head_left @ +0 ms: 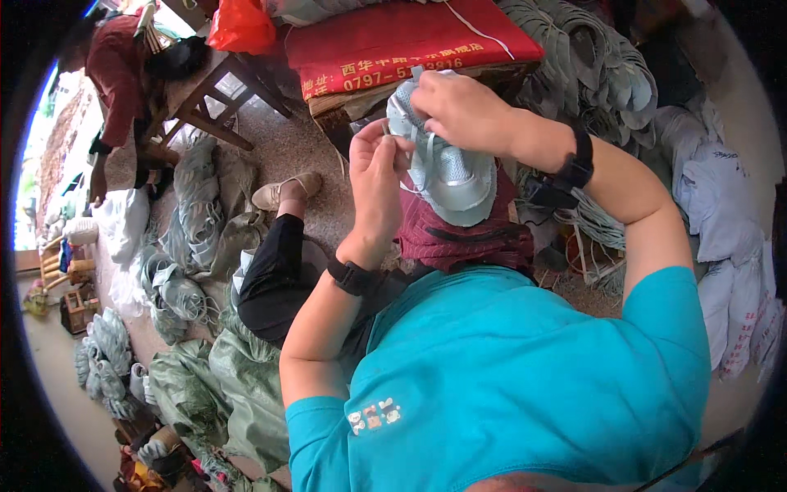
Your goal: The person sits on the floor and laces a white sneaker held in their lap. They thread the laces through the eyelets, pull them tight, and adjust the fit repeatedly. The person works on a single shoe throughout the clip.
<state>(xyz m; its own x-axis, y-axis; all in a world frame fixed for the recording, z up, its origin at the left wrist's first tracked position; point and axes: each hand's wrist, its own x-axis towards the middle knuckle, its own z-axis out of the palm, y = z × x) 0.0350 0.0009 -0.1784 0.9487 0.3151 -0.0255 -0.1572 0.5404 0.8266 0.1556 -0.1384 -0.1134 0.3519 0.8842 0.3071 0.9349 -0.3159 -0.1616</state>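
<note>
Close in, the left hand (375,168) pinched a thin strap and the right hand (459,111) gripped the pale blue shoe upper (451,176) above the lap. Beyond, a red cushion (410,37) with yellow lettering lay on a wooden bench (213,98), grey-green bundles (184,246) heaped left and white sacks (721,213) stacked right.

Inventory, surroundings only, as I see them from the head cam:

- Red cloth (410,37) w/ print, spread over a low bench, top centre.
- Orange plastic bag (240,25), top, just left of the cloth.
- Wooden stool (215,94), brown, upper left, on gravel floor.
- Other person in dark red top (115,74), far upper left, bent over.
- Beige shoe (283,191), on the floor near centre.
- Grey-green strap bundles (193,205), heaped along the left side.
- Green sacks (238,385), crumpled, lower left.
- White sacks (721,213), stacked at right edge.
- Pile of pale shoe uppers (590,66), top right.
- Maroon cloth (459,242), over my lap, centre.
</note>
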